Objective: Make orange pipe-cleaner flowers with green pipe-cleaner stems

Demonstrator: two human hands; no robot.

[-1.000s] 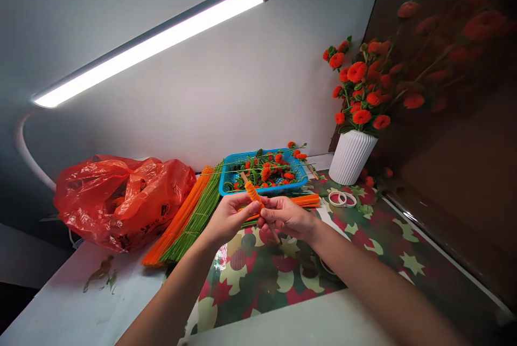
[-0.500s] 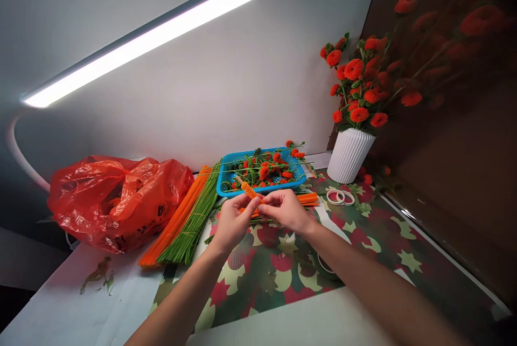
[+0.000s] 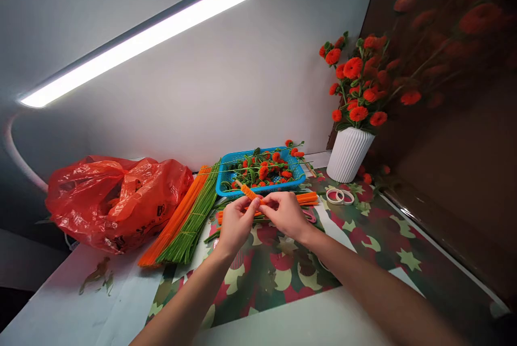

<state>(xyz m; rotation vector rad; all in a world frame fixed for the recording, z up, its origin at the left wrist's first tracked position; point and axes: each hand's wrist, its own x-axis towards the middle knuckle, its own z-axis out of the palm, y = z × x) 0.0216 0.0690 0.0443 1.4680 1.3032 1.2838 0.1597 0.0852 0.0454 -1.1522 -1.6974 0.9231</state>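
Observation:
An orange pipe cleaner (image 3: 249, 192) is coiled around a thin stick whose pale tip points up and left. My left hand (image 3: 237, 221) pinches the stick and the lower coils between thumb and fingers. Close against it, my right hand (image 3: 286, 213) has its thumb and fingertips closed on the orange strand. Just behind both hands is a blue basket (image 3: 220, 174) of small orange flowers with green stems. Loose orange pipe cleaners (image 3: 309, 199) lie behind and beside my right hand.
A red plastic bag (image 3: 121, 200), orange stems (image 3: 177, 216) and green stems (image 3: 194, 225) lie left. Two tape rolls (image 3: 340, 196) and a white vase (image 3: 349, 154) of orange flowers stand right. A lit lamp (image 3: 141, 39) hangs above.
My hands have shifted slightly, with the coil tilted a little lower. The right wrist sits slightly lower, and a pink-handled item shows beside it.

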